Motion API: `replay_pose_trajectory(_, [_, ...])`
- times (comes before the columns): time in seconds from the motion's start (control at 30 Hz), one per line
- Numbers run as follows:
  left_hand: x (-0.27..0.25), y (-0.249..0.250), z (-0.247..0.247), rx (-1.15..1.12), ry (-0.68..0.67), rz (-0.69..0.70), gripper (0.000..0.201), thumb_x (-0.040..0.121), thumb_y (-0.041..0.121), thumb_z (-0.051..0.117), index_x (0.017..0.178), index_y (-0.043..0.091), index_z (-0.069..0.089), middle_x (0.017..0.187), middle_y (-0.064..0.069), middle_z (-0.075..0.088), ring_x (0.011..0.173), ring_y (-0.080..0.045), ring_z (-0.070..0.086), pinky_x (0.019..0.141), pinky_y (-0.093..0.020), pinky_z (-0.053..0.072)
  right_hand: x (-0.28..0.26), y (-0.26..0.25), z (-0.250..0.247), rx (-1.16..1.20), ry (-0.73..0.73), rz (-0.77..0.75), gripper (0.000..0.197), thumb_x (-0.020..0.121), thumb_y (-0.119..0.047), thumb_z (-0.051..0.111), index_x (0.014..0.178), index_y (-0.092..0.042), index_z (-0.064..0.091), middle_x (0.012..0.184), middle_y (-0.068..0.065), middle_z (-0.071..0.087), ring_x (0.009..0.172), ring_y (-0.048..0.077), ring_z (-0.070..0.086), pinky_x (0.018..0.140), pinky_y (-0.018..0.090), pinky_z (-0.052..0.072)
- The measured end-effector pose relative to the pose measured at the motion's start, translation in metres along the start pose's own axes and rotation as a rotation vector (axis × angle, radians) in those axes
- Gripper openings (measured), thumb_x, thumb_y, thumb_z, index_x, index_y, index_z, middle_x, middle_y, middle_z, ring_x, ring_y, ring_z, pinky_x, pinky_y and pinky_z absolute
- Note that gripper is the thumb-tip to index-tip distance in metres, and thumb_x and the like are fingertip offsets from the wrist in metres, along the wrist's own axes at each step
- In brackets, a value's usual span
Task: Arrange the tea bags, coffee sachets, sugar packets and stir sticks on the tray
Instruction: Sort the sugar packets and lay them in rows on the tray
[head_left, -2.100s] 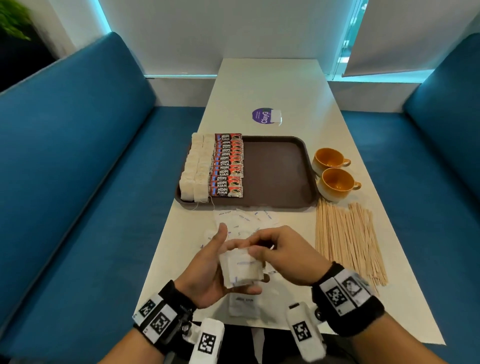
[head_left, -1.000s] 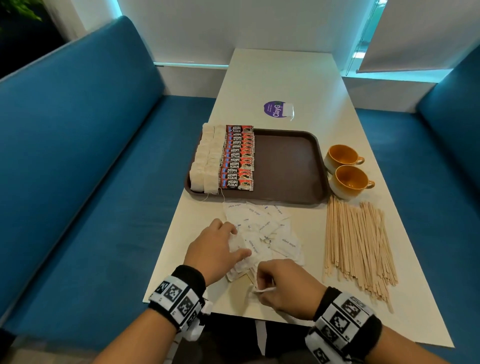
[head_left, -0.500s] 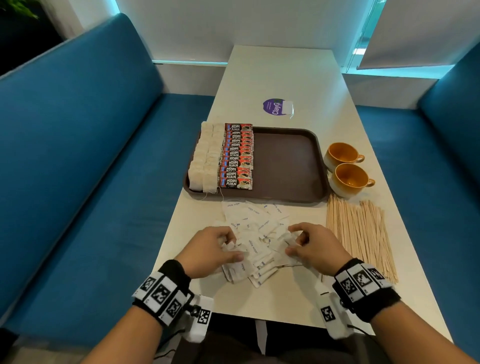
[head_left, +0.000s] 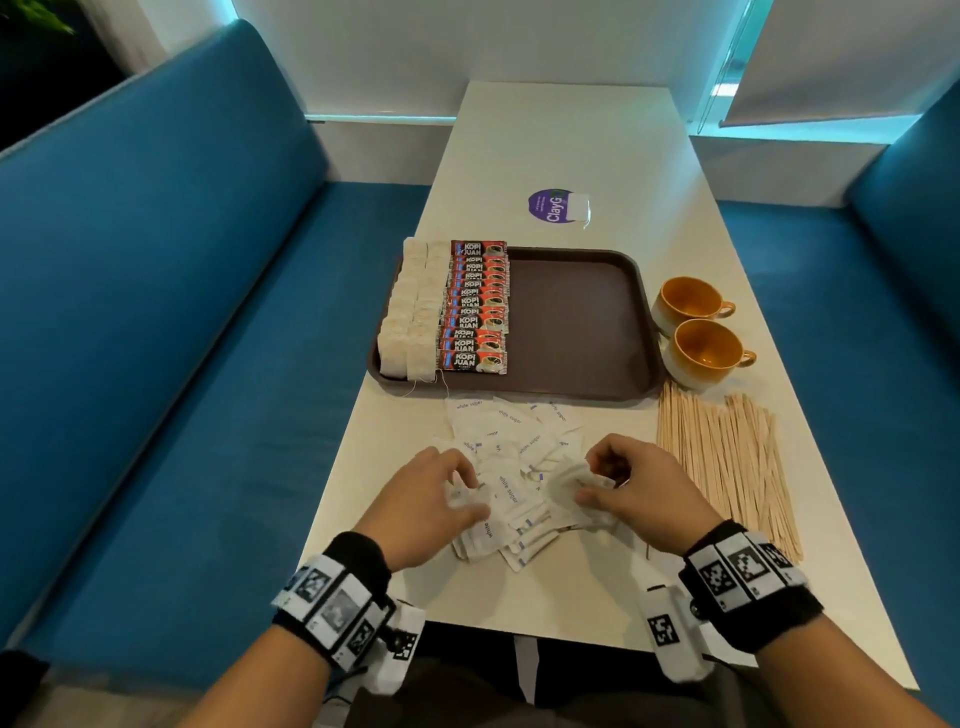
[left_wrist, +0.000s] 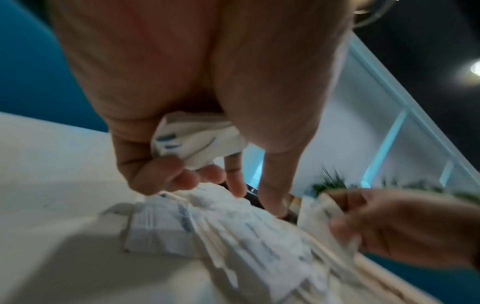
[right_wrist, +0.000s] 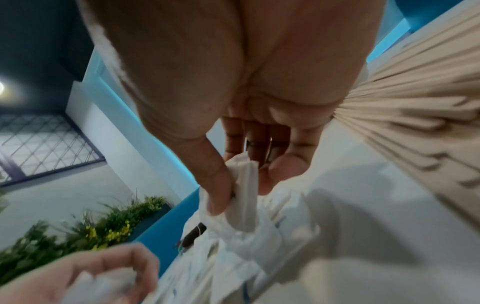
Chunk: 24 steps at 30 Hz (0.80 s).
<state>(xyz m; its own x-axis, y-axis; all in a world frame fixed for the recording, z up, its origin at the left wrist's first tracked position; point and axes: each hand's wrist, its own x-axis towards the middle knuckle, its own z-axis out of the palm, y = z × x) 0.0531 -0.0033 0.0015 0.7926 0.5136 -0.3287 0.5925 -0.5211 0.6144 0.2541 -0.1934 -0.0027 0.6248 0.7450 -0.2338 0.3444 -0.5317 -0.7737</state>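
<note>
White sugar packets lie in a loose heap on the table in front of the brown tray. My left hand grips a few sugar packets at the heap's left side. On the right side, my right hand pinches sugar packets between thumb and fingers. Tea bags and red coffee sachets fill the tray's left part in neat rows. Wooden stir sticks lie in a pile to the right of the heap.
Two orange cups stand right of the tray. A purple sticker and a lone tea bag sit farther up the white table. Blue bench seats flank both sides. The tray's right half is bare.
The stack I held above the table two seconds ago came down onto the heap. Both hands then moved onto the pile, and the right hand has shifted up and right, gathering packets.
</note>
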Motion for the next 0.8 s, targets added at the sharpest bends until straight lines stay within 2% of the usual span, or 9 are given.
replay_pose_trajectory(0.07, [0.002, 0.005, 0.013, 0.211, -0.03, -0.012, 0.043, 0.075, 0.057, 0.079, 0.104, 0.038, 0.054, 0.109, 0.015, 0.049, 0.098, -0.011, 0.054, 0.086, -0.033, 0.05, 0.0, -0.002, -0.01, 0.056, -0.013, 0.013, 0.03, 0.075, -0.016, 0.089, 0.096, -0.024, 0.069, 0.083, 0.0, 0.074, 0.077, 0.012, 0.069, 0.072, 0.025, 0.057])
replay_pose_trajectory(0.13, [0.004, 0.007, 0.022, 0.311, -0.005, -0.015, 0.052, 0.072, 0.061, 0.08, 0.109, 0.036, 0.051, 0.112, 0.014, 0.047, 0.101, -0.013, 0.051, 0.085, -0.034, 0.051, -0.001, -0.003, -0.023, 0.07, -0.039, 0.02, 0.035, 0.075, -0.015, 0.089, 0.102, -0.027, 0.07, 0.08, -0.004, 0.074, 0.074, 0.006, 0.069, 0.068, 0.018, 0.052])
replay_pose_trajectory(0.2, [0.006, 0.007, 0.025, 0.294, 0.019, -0.024, 0.055, 0.071, 0.06, 0.082, 0.109, 0.035, 0.051, 0.114, 0.013, 0.048, 0.103, -0.014, 0.052, 0.085, -0.034, 0.051, -0.003, -0.005, -0.035, 0.033, -0.094, 0.02, 0.038, 0.075, -0.016, 0.089, 0.104, -0.031, 0.07, 0.077, -0.004, 0.073, 0.073, 0.005, 0.067, 0.068, 0.014, 0.047])
replay_pose_trajectory(0.33, [0.008, 0.008, 0.023, 0.261, 0.017, -0.045, 0.058, 0.067, 0.057, 0.086, 0.109, 0.036, 0.052, 0.115, 0.015, 0.046, 0.103, -0.013, 0.054, 0.086, -0.035, 0.052, -0.009, -0.006, -0.032, -0.104, -0.295, 0.028, 0.049, 0.075, -0.022, 0.089, 0.115, -0.039, 0.067, 0.084, -0.001, 0.072, 0.08, 0.01, 0.066, 0.078, 0.025, 0.054])
replay_pose_trajectory(0.43, [0.009, 0.009, 0.019, 0.255, 0.011, -0.049, 0.056, 0.065, 0.056, 0.087, 0.106, 0.036, 0.054, 0.112, 0.016, 0.046, 0.1, -0.012, 0.055, 0.085, -0.034, 0.052, -0.005, -0.006, -0.015, -0.283, -0.311, -0.028, 0.061, 0.078, -0.024, 0.087, 0.128, -0.045, 0.059, 0.09, -0.007, 0.065, 0.083, 0.007, 0.06, 0.079, 0.02, 0.049])
replay_pose_trajectory(0.53, [0.009, 0.01, 0.016, 0.205, -0.007, -0.057, 0.046, 0.068, 0.048, 0.089, 0.092, 0.036, 0.052, 0.107, 0.016, 0.049, 0.093, -0.013, 0.056, 0.081, -0.033, 0.051, 0.002, -0.008, -0.002, -0.382, -0.321, -0.039, 0.068, 0.082, -0.019, 0.081, 0.139, -0.043, 0.052, 0.095, -0.013, 0.061, 0.087, 0.005, 0.058, 0.08, 0.019, 0.047])
replay_pose_trajectory(0.67, [0.009, 0.005, 0.008, 0.067, -0.018, -0.068, 0.037, 0.073, 0.038, 0.087, 0.08, 0.031, 0.052, 0.099, 0.01, 0.061, 0.089, -0.016, 0.059, 0.08, -0.035, 0.052, 0.007, -0.01, 0.004, -0.448, -0.299, -0.016, 0.057, 0.08, -0.018, 0.079, 0.129, -0.039, 0.057, 0.106, -0.011, 0.061, 0.096, 0.008, 0.059, 0.088, 0.028, 0.054])
replay_pose_trajectory(0.73, [0.009, 0.001, 0.001, -0.027, -0.042, -0.064, 0.03, 0.074, 0.037, 0.087, 0.08, 0.032, 0.058, 0.099, 0.01, 0.065, 0.093, -0.014, 0.06, 0.08, -0.032, 0.05, 0.007, -0.011, 0.005, -0.456, -0.272, -0.033, 0.047, 0.077, -0.021, 0.082, 0.116, -0.037, 0.061, 0.105, -0.014, 0.058, 0.095, 0.005, 0.056, 0.085, 0.025, 0.052])
replay_pose_trajectory(0.8, [0.01, -0.003, -0.007, -0.11, -0.062, -0.041, 0.024, 0.074, 0.036, 0.089, 0.084, 0.031, 0.067, 0.102, 0.011, 0.07, 0.1, -0.01, 0.063, 0.088, -0.032, 0.051, 0.006, -0.01, 0.005, -0.452, -0.228, -0.057, 0.041, 0.073, -0.026, 0.085, 0.104, -0.037, 0.062, 0.102, -0.015, 0.051, 0.089, 0.003, 0.053, 0.077, 0.02, 0.047])
